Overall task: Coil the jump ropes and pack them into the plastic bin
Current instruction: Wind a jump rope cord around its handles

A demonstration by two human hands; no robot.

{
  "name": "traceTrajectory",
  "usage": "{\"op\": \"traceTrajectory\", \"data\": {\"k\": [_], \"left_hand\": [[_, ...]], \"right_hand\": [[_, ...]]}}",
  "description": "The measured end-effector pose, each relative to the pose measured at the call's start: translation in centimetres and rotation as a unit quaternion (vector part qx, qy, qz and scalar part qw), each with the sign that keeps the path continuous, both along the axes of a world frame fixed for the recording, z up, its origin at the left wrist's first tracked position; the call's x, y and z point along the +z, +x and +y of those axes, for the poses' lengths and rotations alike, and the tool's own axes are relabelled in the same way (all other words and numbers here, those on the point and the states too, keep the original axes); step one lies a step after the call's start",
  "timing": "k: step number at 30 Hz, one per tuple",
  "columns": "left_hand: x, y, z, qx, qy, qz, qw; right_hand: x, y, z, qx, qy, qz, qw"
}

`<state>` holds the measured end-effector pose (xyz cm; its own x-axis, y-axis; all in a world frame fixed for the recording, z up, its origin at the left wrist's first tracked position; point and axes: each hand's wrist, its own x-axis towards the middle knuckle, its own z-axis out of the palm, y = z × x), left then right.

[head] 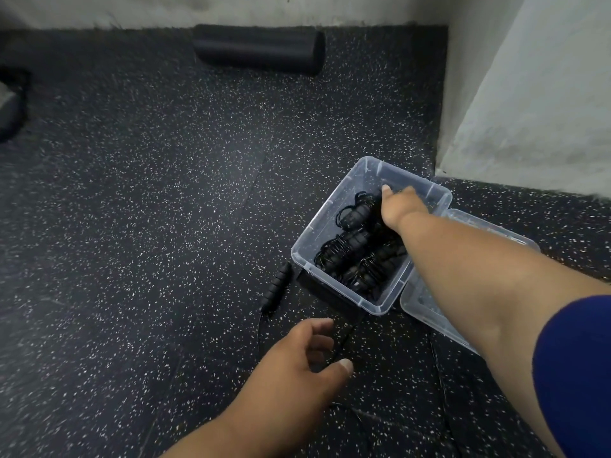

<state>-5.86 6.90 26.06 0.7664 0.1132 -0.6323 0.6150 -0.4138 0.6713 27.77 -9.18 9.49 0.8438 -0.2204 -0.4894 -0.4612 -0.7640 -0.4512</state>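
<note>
From the head view, a clear plastic bin [334,211] sits on the speckled floor [132,193] at right, holding three coiled jump ropes [347,246], and the right hand [398,206] reaches into its far end with fingers curled around the farthest coil. The left hand [297,358] hovers low over the near floor, fingers loosely bent and holding nothing, near an uncoiled rope's handle [277,287] lying just left of the bin. A clear lid [426,312] lies beside the bin's right side, and a black foam roller [259,49] rests by the far wall.
</note>
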Motion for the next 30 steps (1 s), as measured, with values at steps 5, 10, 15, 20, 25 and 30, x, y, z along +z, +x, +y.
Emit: {"op": "traceTrajectory", "data": {"k": [5, 10, 15, 20, 25, 30], "left_hand": [[0.2, -0.2, 0.2, -0.004, 0.01, -0.011, 1.0], [0.7, -0.4, -0.1, -0.012, 0.02, -0.023, 0.999], [1.2, -1.1, -0.4, -0.024, 0.033, -0.023, 0.999], [1.9, -1.9, -0.8, -0.048, 0.045, -0.028, 0.997], [1.7, -3.0, -1.4, -0.073, 0.055, -0.025, 0.996], [1.9, -4.1, -1.5, -0.097, 0.069, -0.017, 0.993]], "right_hand": [[1.2, -3.4, -0.5, 0.102, 0.004, -0.043, 0.994], [2.2, -8.3, -0.7, 0.185, 0.017, -0.121, 0.975], [2.3, -17.2, -3.0, 0.285, 0.033, -0.243, 0.926], [0.5, -26.0, -4.8, 0.48, -0.004, -0.246, 0.842], [-3.4, -29.4, -8.0, 0.582, -0.133, 0.056, 0.8], [-6.1, -31.4, -14.1, 0.676, -0.225, 0.171, 0.681]]}}
